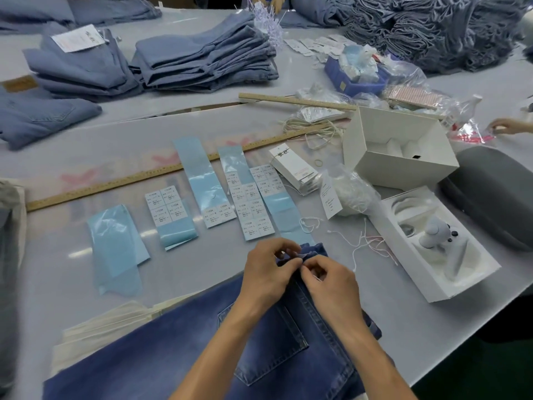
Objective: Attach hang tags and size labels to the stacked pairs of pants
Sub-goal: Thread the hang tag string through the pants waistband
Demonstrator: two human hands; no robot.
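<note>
A pair of dark blue denim pants (pixel 259 342) is laid back-pocket up at the lower centre of the frame, its waistband pinched between the left hand (pixel 266 272) and the right hand (pixel 331 284), both curled tight on the fabric edge; whether a string is being threaded cannot be told. Sheets of white size labels on pale blue backing (pixel 253 203) and a stack of white card hang tags (pixel 297 170) are set out just above, largely unused. Folded grey-blue pants (pixel 202 56) are piled at upper left, one pile already tagged, so much work is judged to remain.
</note>
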